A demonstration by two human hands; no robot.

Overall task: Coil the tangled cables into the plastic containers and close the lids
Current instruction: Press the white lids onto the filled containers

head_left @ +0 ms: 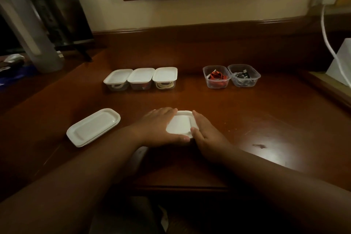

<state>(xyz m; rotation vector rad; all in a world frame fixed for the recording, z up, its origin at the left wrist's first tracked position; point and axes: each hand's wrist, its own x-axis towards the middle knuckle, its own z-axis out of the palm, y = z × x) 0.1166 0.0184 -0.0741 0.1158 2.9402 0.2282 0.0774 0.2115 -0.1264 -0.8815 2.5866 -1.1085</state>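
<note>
- Two hands are pressing on one white lid [179, 124] near the desk's [266, 119] front edge, about midway along it; the container under the lid is hidden.
- Left hand [161, 126] is lying flat over the lid's left side, fingers straight along the far rim, thumb along the near rim.
- Right hand [206, 132] is lying flat on the lid's right side, fingers straight, thumb touching the near right corner.
- Spare lids [93, 127] are sitting stacked toward the front left corner.
- Three lidded containers [141, 78] are standing touching in a row toward the back edge, left of centre, with coiled cables showing through the walls.
- Two open containers are standing side by side toward the back right: one [216, 77] is holding a red cable [218, 77], the other [244, 75] black and white cables [242, 77].
</note>
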